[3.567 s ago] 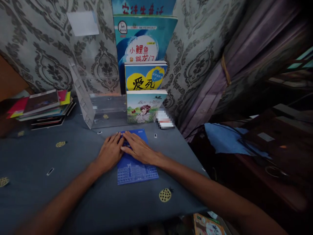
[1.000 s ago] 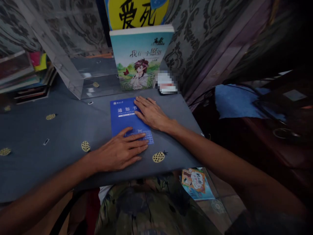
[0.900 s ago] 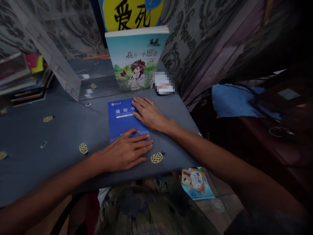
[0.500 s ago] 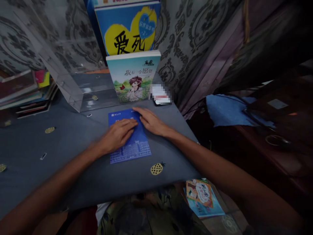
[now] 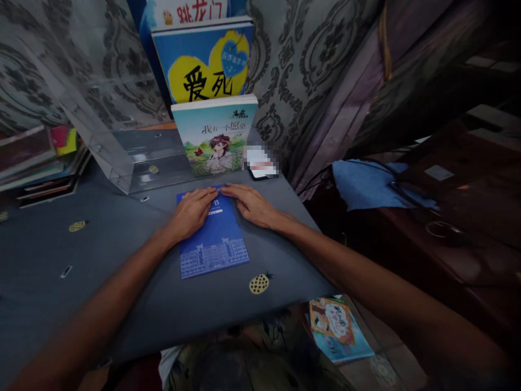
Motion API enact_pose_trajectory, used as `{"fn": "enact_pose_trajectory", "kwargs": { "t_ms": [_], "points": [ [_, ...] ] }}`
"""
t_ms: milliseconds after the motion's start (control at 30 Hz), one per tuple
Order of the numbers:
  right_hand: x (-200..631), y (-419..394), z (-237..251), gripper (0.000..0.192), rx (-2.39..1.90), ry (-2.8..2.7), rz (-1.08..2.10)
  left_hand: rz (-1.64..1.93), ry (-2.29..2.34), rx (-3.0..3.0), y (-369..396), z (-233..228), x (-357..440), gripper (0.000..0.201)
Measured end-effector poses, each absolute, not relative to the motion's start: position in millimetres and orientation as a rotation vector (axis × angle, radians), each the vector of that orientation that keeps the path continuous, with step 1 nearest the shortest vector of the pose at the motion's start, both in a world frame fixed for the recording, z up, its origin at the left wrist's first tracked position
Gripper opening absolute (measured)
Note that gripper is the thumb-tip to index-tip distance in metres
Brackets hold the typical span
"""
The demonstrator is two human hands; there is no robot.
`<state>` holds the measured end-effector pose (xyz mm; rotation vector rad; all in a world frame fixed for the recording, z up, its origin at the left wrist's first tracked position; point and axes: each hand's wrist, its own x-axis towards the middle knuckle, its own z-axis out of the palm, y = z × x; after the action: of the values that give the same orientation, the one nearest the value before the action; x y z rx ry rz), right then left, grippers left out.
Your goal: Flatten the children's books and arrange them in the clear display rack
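A thin blue booklet (image 5: 214, 233) with white lettering and a printed building lies flat on the grey tablecloth. Across its upper left part rests my left hand (image 5: 195, 209), fingers stretched out and lying flat. My right hand (image 5: 250, 203) lies at the booklet's upper right corner, its fingers extended over the top edge. The two hands' fingertips almost meet near the top of the cover and hide part of its title. Neither hand is wrapped round anything.
Behind the booklet, a green-and-white book (image 5: 215, 138) and a blue-and-yellow book (image 5: 203, 60) stand in a clear acrylic rack (image 5: 118, 163). Beside them lies a phone (image 5: 262, 163), partly pixelated. Stacked books (image 5: 44, 157) are at left; another book (image 5: 340, 328) is below the table's edge.
My left hand has slid up the booklet toward its top edge, uncovering the middle of the cover. My right hand stays by the upper right corner. The view has shifted slightly.
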<state>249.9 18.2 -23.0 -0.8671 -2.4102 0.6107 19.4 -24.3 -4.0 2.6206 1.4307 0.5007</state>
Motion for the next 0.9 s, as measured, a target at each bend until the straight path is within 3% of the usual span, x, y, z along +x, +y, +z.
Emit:
{"fn": "enact_pose_trajectory", "kwargs": {
  "t_ms": [667, 900],
  "points": [
    [298, -84, 4, 0.059, -0.648, -2.533, 0.877, 0.535, 1.413, 2.609, -22, -6, 18, 0.043],
    [301, -118, 6, 0.058, -0.655, -2.475, 0.812, 0.535, 1.426, 2.613, -21, -7, 17, 0.042]
  ]
}}
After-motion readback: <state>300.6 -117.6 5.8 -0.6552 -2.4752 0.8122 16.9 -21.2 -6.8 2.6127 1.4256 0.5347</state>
